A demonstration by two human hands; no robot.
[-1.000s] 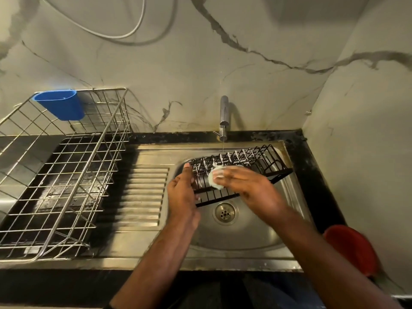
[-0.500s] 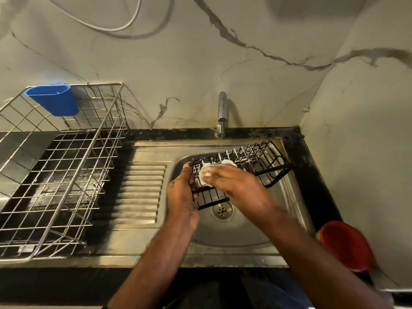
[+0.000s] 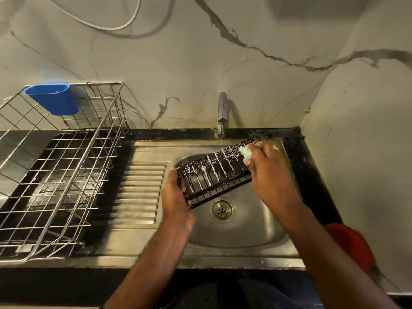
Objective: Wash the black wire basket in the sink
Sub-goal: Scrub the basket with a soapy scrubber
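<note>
— Fingers first: what are they doing?

— Those of the left hand (image 3: 176, 197) are curled round the near-left end of the black wire basket (image 3: 215, 172), thumb up along its side. The right hand (image 3: 270, 175) pinches a pale, soapy scrub pad (image 3: 246, 151) in its fingertips and presses it to the basket's far-right end.

— Now the surroundings, biggest down.

— Pale marble-look wall panels (image 3: 223, 52) with dark veins meet in a corner on the right, and a white cable (image 3: 116, 23) loops across the top. Below runs a black countertop (image 3: 312, 170). Set in it is a stainless steel sink (image 3: 245, 233) with a ribbed drainboard (image 3: 140, 192) on its left.

— And left of that?

— A large silver wire dish rack (image 3: 55, 175), standing on the counter. A blue plastic cup (image 3: 53, 99) hangs on its back rim.

— Where's the basket?

— Held over the sink bowl, tilted, its right end raised toward the back rim. White suds line several of its wires. It sits above and behind the drain (image 3: 221, 210).

— Water?

— A thin stream falls from the chrome tap (image 3: 222, 112) onto the basket.

— Anything else?

— A red rounded object (image 3: 352, 244) at the right edge, partly behind the right forearm; I cannot tell what it is.
</note>
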